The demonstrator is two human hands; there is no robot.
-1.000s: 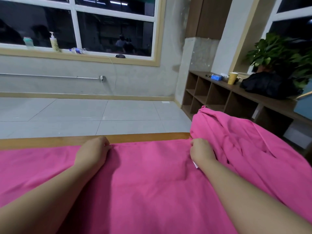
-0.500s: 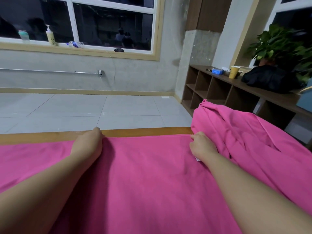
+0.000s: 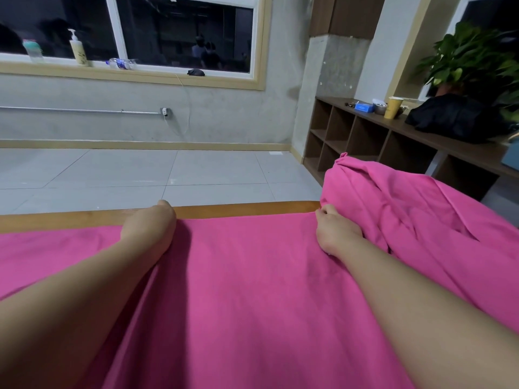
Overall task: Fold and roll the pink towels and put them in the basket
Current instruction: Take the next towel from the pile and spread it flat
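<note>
Pink towel [image 3: 247, 290] lies spread flat over the table [image 3: 238, 210], its far edge just short of the table's far rim; the left hand [image 3: 148, 227] and right hand [image 3: 335, 233] each curl their grip closed on that edge, a bunched pink heap [image 3: 415, 209] touching the right hand

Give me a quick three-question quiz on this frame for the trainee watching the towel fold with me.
1. True or false: the basket is in view.
2. Multiple choice: the yellow paper cup stands on A) the window sill, B) the wooden shelf unit, C) the floor.
3. Short answer: which hand lies next to the heap of bunched pink towels?

Key
1. False. No basket shows.
2. B.
3. The right hand, its fingers curled on the far edge of the flat pink towel. The left hand grips the same edge further left, by the table's wooden edge.
</note>
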